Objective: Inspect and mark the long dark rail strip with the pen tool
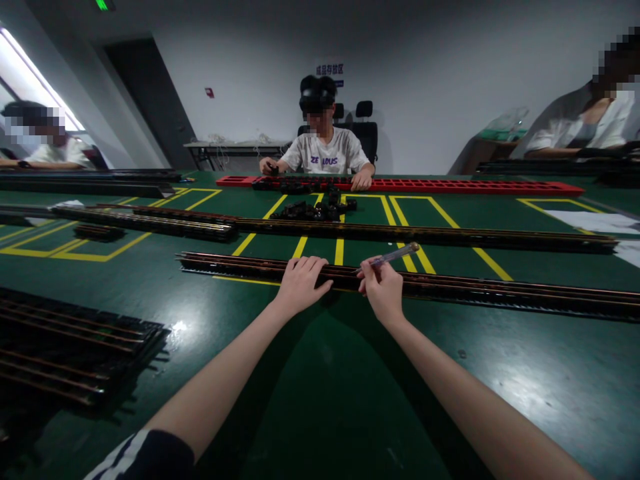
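A long black rail with copper-coloured strips [475, 290] lies across the green table in front of me. My left hand [299, 285] rests on it, fingers stretched over the top and thumb apart. Just to the right, my right hand [385, 292] is closed around a screwdriver [399, 253] with a clear handle. The handle's end points up and to the right, while the thin shaft slants down toward the rail. Where the tip meets the rail is too small to make out.
Behind lies another long black rail [425, 235], with small black parts [315, 210] beyond it. A person [327, 150] sits opposite at a red slotted tray [450, 187]. Stacked black rails [65, 347] lie at the left, white papers [593, 220] at the right.
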A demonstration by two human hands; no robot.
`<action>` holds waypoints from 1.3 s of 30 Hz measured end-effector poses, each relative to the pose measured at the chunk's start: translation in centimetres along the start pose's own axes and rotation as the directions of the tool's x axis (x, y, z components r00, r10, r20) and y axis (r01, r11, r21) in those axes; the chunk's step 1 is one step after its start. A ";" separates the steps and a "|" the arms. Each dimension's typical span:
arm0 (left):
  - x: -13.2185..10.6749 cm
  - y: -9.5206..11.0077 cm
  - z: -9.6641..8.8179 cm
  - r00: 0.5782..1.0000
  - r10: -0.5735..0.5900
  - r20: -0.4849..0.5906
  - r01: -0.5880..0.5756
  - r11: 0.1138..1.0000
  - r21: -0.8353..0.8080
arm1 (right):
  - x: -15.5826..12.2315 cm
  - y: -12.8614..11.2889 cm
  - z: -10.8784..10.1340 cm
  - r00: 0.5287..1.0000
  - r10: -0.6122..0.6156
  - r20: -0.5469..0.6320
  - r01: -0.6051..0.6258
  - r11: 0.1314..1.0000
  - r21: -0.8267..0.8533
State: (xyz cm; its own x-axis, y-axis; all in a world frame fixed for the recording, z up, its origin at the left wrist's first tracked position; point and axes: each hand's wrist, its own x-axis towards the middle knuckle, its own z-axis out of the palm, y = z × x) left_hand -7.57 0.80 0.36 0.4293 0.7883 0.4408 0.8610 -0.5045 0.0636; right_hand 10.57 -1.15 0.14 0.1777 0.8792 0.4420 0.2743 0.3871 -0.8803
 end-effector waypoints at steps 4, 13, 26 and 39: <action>0.0 0.3 0.1 0.999 -0.032 -0.002 0.032 0.999 0.020 | 0.0 -0.2 0.1 1.000 -0.004 -0.016 0.004 1.000 -0.001; 0.0 1.1 0.4 0.996 -0.088 -0.023 0.089 0.995 0.035 | 0.0 -0.4 0.1 0.999 -0.028 -0.031 0.028 0.999 -0.017; 0.0 1.4 0.3 0.995 -0.089 -0.037 0.091 0.995 0.050 | -0.1 -0.6 0.0 0.999 -0.034 -0.015 0.033 0.998 -0.048; -0.3 1.3 0.7 0.996 -0.026 -0.089 0.033 0.997 0.072 | -0.1 -0.3 0.2 0.999 -0.027 0.025 0.028 1.000 -0.013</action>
State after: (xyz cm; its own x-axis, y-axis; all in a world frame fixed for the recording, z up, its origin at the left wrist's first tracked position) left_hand -6.41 0.19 -0.26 0.3804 0.7667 0.5171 0.8921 -0.4516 0.0134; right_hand 10.27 -1.27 0.36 0.1461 0.8751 0.4613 0.2915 0.4075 -0.8654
